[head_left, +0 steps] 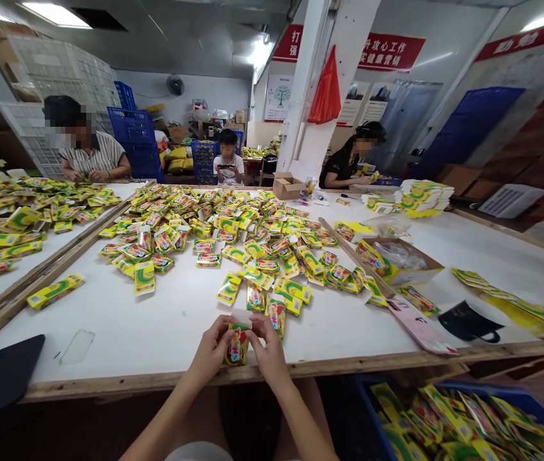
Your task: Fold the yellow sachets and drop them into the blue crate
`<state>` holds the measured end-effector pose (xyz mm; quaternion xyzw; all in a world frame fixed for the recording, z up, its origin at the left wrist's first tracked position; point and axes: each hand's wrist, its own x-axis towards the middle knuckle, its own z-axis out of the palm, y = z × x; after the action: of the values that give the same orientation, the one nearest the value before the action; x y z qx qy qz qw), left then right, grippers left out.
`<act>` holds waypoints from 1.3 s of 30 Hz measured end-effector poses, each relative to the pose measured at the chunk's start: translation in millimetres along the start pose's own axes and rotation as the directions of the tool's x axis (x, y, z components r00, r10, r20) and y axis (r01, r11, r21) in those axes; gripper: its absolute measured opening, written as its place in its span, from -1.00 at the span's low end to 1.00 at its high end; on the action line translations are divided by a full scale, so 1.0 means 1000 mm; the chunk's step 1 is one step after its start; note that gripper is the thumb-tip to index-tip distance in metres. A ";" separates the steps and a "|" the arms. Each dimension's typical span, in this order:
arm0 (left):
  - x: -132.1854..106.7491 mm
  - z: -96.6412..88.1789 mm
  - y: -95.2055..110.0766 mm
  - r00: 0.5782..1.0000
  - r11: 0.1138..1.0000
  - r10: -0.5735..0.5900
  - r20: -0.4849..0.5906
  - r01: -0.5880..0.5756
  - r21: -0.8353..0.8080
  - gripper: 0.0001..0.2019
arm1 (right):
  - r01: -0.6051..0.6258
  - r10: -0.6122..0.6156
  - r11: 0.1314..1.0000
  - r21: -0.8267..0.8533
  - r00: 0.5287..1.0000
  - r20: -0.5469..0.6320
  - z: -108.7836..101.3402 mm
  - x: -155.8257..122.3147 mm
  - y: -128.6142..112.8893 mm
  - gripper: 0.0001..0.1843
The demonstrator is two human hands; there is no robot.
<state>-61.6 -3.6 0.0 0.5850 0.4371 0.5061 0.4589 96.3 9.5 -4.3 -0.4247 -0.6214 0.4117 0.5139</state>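
Note:
Between my two hands, at the table's front edge, a small yellow and green candy box (pixel 236 346) stands with its white top flap raised. My left hand (pixel 214 342) grips the box's left side, thumb on the front. On the other side, my right hand (pixel 268 349) pinches the box near the flap, thumb on the front too. Just behind my right hand lies another candy box (pixel 276 314). Beyond it spreads a large pile of similar boxes (pixel 252 237), some with white flaps sticking up.
A blue crate (pixel 368 400) full of boxes stands below the table at right. A black mug (pixel 468 322), a pink booklet (pixel 418 325) and an open carton (pixel 409 259) lie to the right. Wooden strips (pixel 55 266) divide the table. Several people sit around it.

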 end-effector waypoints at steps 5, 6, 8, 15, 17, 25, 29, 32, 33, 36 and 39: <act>0.001 -0.002 0.000 0.993 0.988 0.078 -0.085 -0.065 0.142 -0.85 | 0.061 -0.057 0.989 -0.136 0.998 0.032 0.002 0.013 -0.010 -0.82; 0.001 -0.002 0.001 0.990 0.988 0.094 -0.108 -0.079 0.132 -0.84 | 0.067 -0.066 0.989 -0.134 0.998 0.012 0.003 0.014 -0.012 -0.82; 0.000 -0.001 0.002 0.984 0.992 0.104 -0.143 -0.094 0.080 -0.79 | 0.059 -0.062 0.993 -0.101 0.998 -0.028 0.005 0.016 -0.013 -0.84; -0.006 -0.004 0.007 0.988 0.988 0.080 -0.132 -0.061 0.142 -0.82 | 0.165 -0.157 0.980 -0.111 0.985 0.074 0.007 0.007 -0.019 -0.88; -0.007 -0.004 0.010 0.987 0.991 0.061 -0.151 -0.041 0.127 -0.81 | 0.164 -0.158 0.979 -0.119 0.986 0.060 0.009 0.005 -0.021 -0.88; 0.003 -0.001 0.013 0.972 0.998 -0.016 -0.235 0.030 0.058 -0.80 | 0.037 -0.041 0.992 -0.121 0.999 -0.030 0.016 0.015 -0.024 -0.84; 0.001 -0.002 0.007 0.973 0.999 -0.002 -0.230 0.013 0.046 -0.80 | 0.036 -0.038 0.995 -0.088 0.999 -0.013 0.013 0.012 -0.022 -0.81; -0.008 -0.005 0.005 0.974 0.990 0.087 -0.211 -0.059 0.131 -0.82 | 0.061 -0.059 0.996 -0.063 0.998 0.035 0.016 0.005 -0.017 -0.83; -0.011 -0.005 0.006 0.972 0.983 0.118 -0.202 -0.086 0.160 -0.83 | 0.064 -0.062 0.997 -0.052 0.997 0.048 0.018 0.002 -0.016 -0.84; -0.013 -0.006 0.007 0.974 0.968 0.161 -0.161 -0.123 0.220 -0.82 | 0.097 -0.095 0.992 -0.087 0.995 0.026 0.014 -0.005 -0.018 -0.85; -0.003 -0.008 0.004 0.974 0.949 0.156 -0.166 -0.101 0.299 -0.77 | 0.170 -0.222 0.933 -0.319 0.966 -0.135 -0.026 -0.018 -0.035 -0.83</act>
<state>-70.1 -6.5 4.4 0.6226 0.5082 0.5189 0.2912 120.3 -16.0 27.3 -0.4677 -0.6711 0.2202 0.5314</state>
